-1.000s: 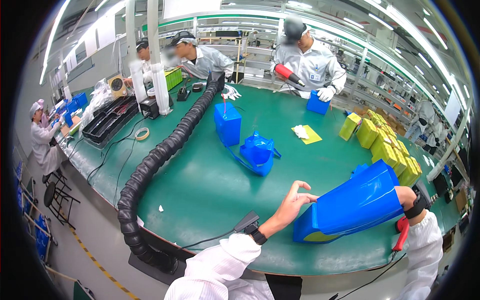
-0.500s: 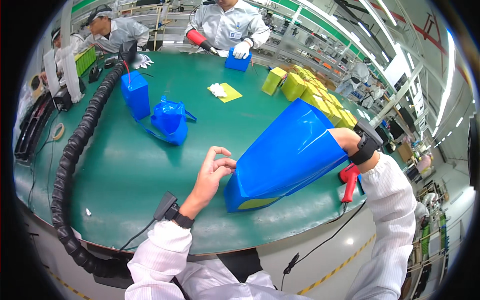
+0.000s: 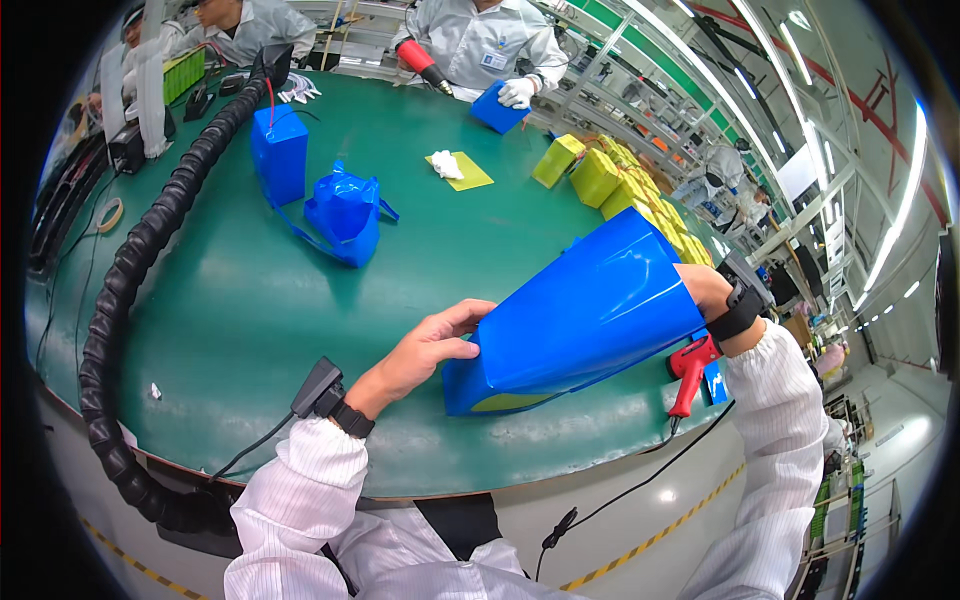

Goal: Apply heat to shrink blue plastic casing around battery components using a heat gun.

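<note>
A glossy blue plastic sleeve (image 3: 590, 320) slants across the front of the table, its wide mouth toward my right. At its lower left end, a yellow-green patch (image 3: 505, 402) shows. My left hand (image 3: 430, 345) holds that end, thumb on the near side and fingers partly behind the plastic. My right hand (image 3: 706, 290) reaches into the wide mouth; its fingers are hidden inside the sleeve. Beside my right wrist lies a red heat gun (image 3: 690, 372).
A blue-wrapped block (image 3: 279, 155) and crumpled blue plastic (image 3: 345, 215) stand at the left, near a thick black hose (image 3: 150, 250). Several yellow blocks (image 3: 600, 178) sit at the far right. Across the table, a person holds a red tool (image 3: 424, 66) and a blue block (image 3: 498, 107).
My left hand has closed onto the sleeve's left end from a looser, spread pose. The sleeve's mouth end has dipped slightly. Across the table, the other person's blue block has tilted.
</note>
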Tool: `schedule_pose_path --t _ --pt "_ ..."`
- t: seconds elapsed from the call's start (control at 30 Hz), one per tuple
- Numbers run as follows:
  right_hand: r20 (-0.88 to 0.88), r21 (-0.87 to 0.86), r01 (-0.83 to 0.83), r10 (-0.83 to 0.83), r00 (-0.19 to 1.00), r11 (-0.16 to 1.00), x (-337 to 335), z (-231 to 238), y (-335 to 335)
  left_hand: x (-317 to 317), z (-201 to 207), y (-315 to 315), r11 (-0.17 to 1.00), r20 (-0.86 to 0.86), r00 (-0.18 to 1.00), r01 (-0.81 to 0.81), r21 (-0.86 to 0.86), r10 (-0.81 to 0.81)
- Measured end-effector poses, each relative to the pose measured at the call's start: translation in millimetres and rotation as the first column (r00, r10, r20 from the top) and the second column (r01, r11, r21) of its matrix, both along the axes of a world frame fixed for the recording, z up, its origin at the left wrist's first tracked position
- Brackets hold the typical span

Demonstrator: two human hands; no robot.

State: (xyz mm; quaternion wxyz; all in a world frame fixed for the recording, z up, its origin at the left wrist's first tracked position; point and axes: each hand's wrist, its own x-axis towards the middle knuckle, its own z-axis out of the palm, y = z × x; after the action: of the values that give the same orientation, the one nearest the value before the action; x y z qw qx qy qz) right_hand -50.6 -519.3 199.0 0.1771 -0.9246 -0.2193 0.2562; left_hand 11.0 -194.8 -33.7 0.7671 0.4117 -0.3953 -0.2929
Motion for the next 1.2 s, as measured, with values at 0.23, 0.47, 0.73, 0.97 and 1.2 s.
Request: schedule_pose_path --t 0.23,0.47,0.73,0.97,1.2 --pt "-0.076 -0.241 -0.098 0.082 0.994 0.966 17.1 -2.4 46.6 4.8 -4.5 4.8 0.999 -0.004 0.999 0.034 -0.008 -0.034" --pt "0.091 -0.008 -0.298 0.298 0.95 0.955 31.6 -40.5 -33.3 -3.5 -13.1 0.4 0.984 0.123 0.978 -0.174 0.018 0.171" --pt "0.077 -0.015 -0.237 0.238 0.968 0.971 16.1 -11.1 28.4 -28.3 -7.5 -11.6 0.945 0.361 0.884 -0.326 0.02 0.297" --pt "0.12 -0.131 -0.299 0.314 0.942 0.945 38.3 -31.8 36.2 -43.3 0.0 -14.3 0.884 0.537 0.738 -0.467 -0.03 0.408" --pt "0.127 -0.168 -0.349 0.371 0.92 0.922 32.3 -18.6 54.3 -47.6 -5.0 -19.9 0.869 0.438 0.802 -0.487 0.086 0.407"
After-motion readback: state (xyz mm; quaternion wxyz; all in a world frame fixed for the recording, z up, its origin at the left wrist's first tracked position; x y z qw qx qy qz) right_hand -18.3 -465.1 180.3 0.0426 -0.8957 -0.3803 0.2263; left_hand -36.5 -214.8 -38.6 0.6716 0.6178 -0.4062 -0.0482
